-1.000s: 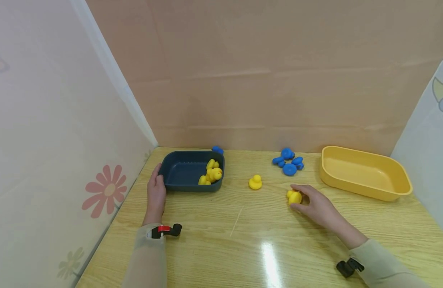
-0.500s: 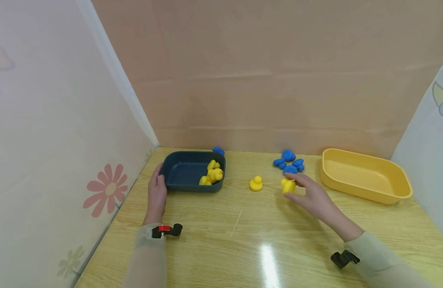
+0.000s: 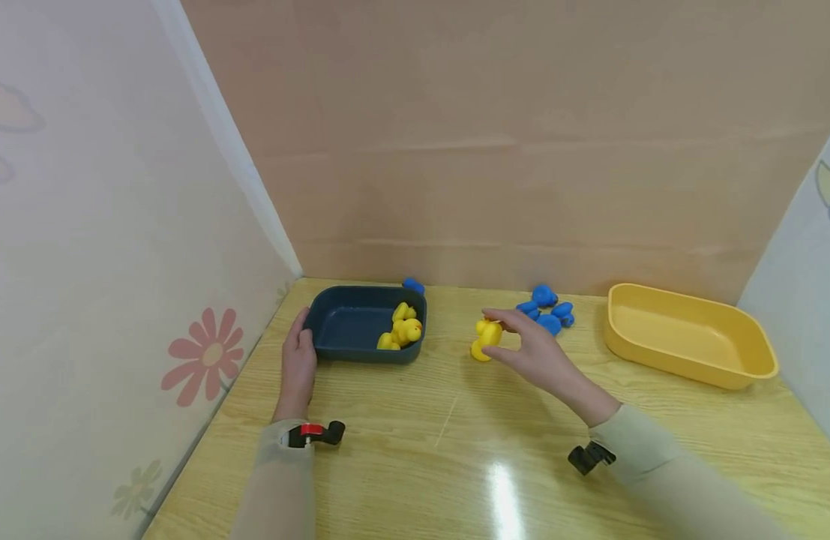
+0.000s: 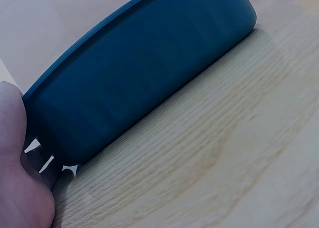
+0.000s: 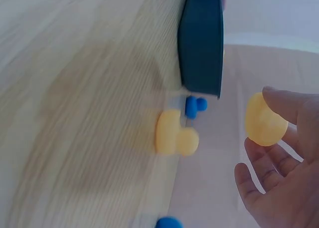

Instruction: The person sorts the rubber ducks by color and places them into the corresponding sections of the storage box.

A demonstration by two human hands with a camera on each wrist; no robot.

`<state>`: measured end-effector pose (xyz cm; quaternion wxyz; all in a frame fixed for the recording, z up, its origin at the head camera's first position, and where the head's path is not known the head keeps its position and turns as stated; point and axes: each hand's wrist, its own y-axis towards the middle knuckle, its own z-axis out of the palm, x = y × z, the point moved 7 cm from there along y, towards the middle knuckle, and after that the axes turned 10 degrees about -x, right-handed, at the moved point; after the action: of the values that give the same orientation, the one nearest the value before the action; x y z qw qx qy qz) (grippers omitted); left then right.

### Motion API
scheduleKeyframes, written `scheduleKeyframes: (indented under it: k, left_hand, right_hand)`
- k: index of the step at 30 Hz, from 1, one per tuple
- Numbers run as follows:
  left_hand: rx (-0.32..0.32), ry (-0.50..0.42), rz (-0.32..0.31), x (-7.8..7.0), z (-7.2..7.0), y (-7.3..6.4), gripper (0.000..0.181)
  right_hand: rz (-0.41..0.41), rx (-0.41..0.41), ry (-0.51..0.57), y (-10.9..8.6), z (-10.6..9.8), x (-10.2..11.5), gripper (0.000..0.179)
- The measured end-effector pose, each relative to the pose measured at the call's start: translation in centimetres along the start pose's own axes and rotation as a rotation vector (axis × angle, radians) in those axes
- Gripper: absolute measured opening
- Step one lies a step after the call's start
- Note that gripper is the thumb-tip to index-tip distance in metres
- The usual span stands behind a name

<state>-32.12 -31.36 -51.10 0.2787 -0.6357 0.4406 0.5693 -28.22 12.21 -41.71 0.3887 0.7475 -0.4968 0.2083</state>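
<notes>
My right hand (image 3: 532, 352) pinches a yellow rubber duck (image 3: 492, 335) between thumb and fingers, raised off the table. In the head view the held duck partly covers another rubber duck (image 3: 480, 352), which sits on the table; the right wrist view shows this standing duck (image 5: 168, 132) apart from the hand. My left hand (image 3: 298, 364) rests against the outside of the left end of a dark blue tub (image 3: 347, 355), its fingers along the wall. Several yellow rubber ducks (image 3: 406, 330) lie at the right end inside that tub.
Several blue rubber ducks (image 3: 548, 324) lie in a group right of centre, partly behind my right hand. One blue duck (image 3: 413, 285) is behind the dark tub. A yellow tub (image 3: 684, 366) stands at the right. Papered walls (image 3: 415, 150) enclose the table (image 3: 401, 450).
My right hand has lifted the rubber duck and carried it left, over near the one standing at the middle. The left hand stays at the dark tub.
</notes>
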Motion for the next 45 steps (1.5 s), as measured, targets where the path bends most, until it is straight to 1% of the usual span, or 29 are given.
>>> scheduleKeyframes:
  k: [7, 14, 19, 24, 29, 36, 41, 45]
  left_hand:
    - [0.002, -0.006, 0.002, 0.0, 0.2, 0.0, 0.057]
    - [0.003, 0.007, 0.001, -0.1, 0.1, -0.3, 0.057]
    - [0.003, 0.013, 0.013, 0.1, 0.1, -0.3, 0.057]
    - [0.001, 0.006, 0.020, 0.1, 0.1, -0.3, 0.056]
    - [-0.004, 0.005, 0.014, 0.1, 0.1, -0.3, 0.057]
    - [0.008, 0.005, 0.015, 0.2, 0.1, -0.3, 0.056]
    - [0.014, -0.006, 0.009, 0.3, 0.1, -0.3, 0.057]
    - [0.003, -0.005, 0.004, 0.3, 0.0, -0.2, 0.057]
  right_hand:
    - [0.005, 0.014, 0.048, 1.7, 2.7, 1.7, 0.064]
    - [-0.014, 0.026, 0.090, 3.4, 5.8, 3.3, 0.062]
    - [-0.029, 0.031, 0.100, 4.2, 7.6, 4.1, 0.060]
    - [-0.047, 0.025, 0.075, 4.8, 8.8, 4.8, 0.061]
    - [-0.023, 0.038, 0.073, 5.3, 10.0, 5.2, 0.061]
    - [-0.019, 0.050, 0.081, 5.9, 11.8, 5.8, 0.059]
    - [-0.023, 0.045, 0.044, 6.2, 13.0, 5.9, 0.055]
    - [-0.008, 0.031, 0.011, 6.4, 13.4, 5.9, 0.053]
